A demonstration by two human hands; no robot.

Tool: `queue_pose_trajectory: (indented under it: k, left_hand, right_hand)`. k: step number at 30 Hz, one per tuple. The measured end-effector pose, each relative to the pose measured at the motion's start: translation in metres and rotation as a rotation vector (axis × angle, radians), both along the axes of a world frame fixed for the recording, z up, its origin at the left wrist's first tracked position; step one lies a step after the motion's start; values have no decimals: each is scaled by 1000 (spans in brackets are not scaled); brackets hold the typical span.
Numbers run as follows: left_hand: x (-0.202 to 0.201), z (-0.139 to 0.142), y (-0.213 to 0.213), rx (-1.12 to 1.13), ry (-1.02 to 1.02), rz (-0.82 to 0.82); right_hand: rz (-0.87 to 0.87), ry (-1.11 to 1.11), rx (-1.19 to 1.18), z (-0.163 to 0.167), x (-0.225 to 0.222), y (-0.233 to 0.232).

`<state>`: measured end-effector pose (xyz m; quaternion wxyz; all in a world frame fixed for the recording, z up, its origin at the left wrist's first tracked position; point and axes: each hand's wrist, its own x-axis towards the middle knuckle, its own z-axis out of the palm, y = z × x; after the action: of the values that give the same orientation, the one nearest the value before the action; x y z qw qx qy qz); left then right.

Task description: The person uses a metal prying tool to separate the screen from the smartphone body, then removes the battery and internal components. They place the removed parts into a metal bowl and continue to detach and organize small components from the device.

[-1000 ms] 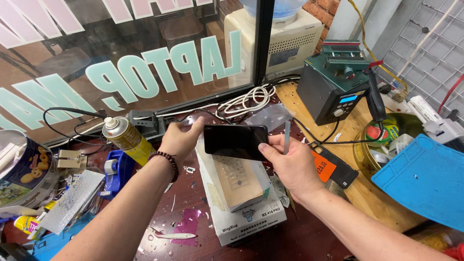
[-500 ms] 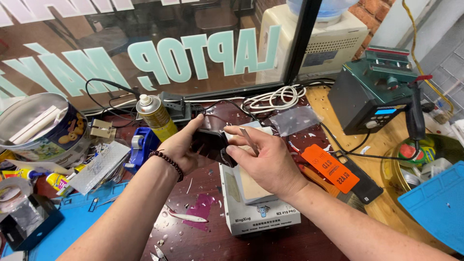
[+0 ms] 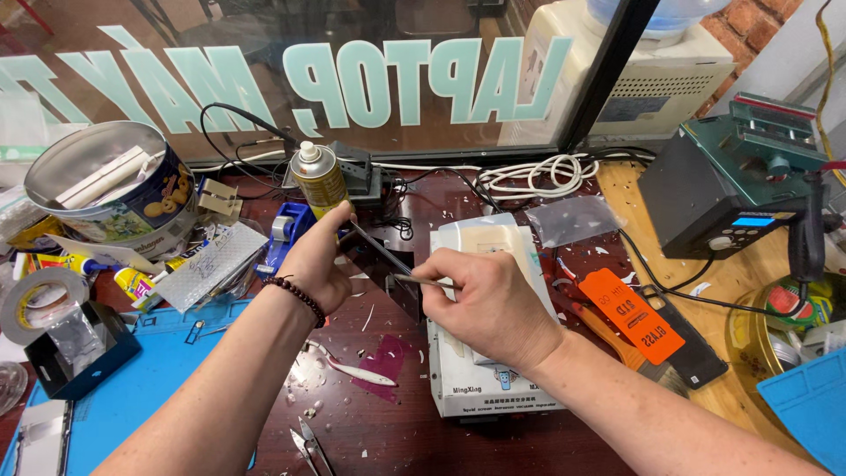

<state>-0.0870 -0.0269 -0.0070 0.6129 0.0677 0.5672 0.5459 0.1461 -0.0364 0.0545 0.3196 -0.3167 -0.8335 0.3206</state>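
My left hand (image 3: 319, 262), with a bead bracelet on the wrist, grips a dark flat phone (image 3: 388, 264) and tilts it on edge above the dark red table. My right hand (image 3: 489, 304) pinches a thin metal tool (image 3: 414, 280) whose tip touches the phone's edge. Just under my right hand sits a white box-shaped heating plate (image 3: 493, 388) with a pale pad on top.
A yellow spray can (image 3: 319, 181) and blue tape dispenser (image 3: 284, 234) stand behind my left hand. A round tin (image 3: 115, 189) sits far left, a blue mat (image 3: 150, 388) at front left. An orange tag (image 3: 633, 315), green soldering station (image 3: 736, 189) and white cable coil (image 3: 538, 172) lie right.
The phone went from held flat and high in both hands to tilted on edge in my left hand. My right hand now works a thin tool at its edge.
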Motion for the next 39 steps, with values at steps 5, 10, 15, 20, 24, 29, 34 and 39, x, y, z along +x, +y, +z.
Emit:
queue_pose_trajectory:
  k: [5,10,15,20,24,29,34,39]
  left_hand:
    - [-1,4,-5,68,98,-64]
    - [1,9,-9,133,180,-90]
    - [7,10,-10,134,287,-118]
    - [11,7,-10,127,401,-135]
    - [13,7,-9,143,382,-138]
    - [20,7,-12,103,406,-182]
    - [21,8,-16,99,410,-198]
    - [18,1,-16,94,441,-229]
  right_hand:
    - [-30,-182,-106,4,-5,-6]
    - [29,-316,-181,5,-11,0]
    - [64,-375,-143,1,-18,4]
    - [50,-428,-188,-3,-23,2]
    - [92,-340,-135,-6,-25,5]
    - [24,-446,-271,-11,-30,12]
    - [52,-294,-263,-14,-31,21]
    - [-78,-280,-342,-19,-40,26]
